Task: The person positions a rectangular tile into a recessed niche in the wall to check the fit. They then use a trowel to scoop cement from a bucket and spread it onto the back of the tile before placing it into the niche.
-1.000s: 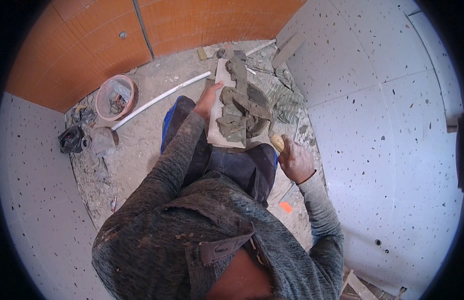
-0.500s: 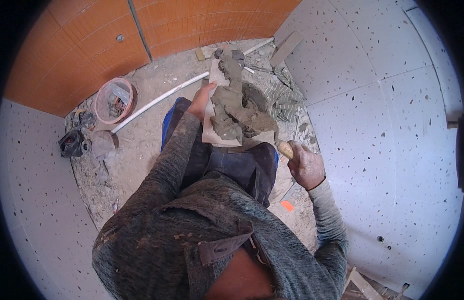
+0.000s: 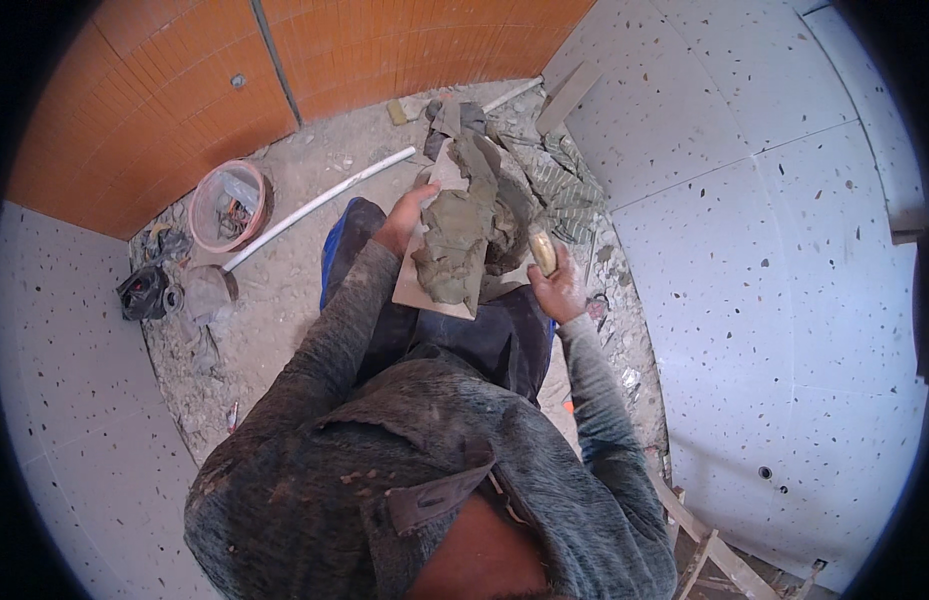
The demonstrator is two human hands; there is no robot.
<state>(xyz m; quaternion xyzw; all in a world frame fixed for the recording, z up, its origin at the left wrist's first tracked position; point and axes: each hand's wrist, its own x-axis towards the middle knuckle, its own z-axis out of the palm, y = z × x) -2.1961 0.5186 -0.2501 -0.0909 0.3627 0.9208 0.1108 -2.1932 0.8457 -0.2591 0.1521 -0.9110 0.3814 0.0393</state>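
Note:
My left hand grips the left edge of a pale tile, which is held tilted above my knees. Thick wet grey mortar covers much of the tile in an uneven heap. To the right of the tile, my right hand is closed around the wooden handle of a trowel. The trowel's blade is hard to make out against the grey. Partly hidden beyond the tile is a dark mortar bucket.
A pink bucket with odds and ends stands left on the rubble-strewn floor. A white pipe lies beside it. A striped sack is at the far right. Speckled panels and an orange block wall enclose the space.
My right hand has moved up and left with the trowel, its handle now pointing more upright. The tile has tilted and shifted slightly nearer, and the mortar's right-hand lump has left its lower edge.

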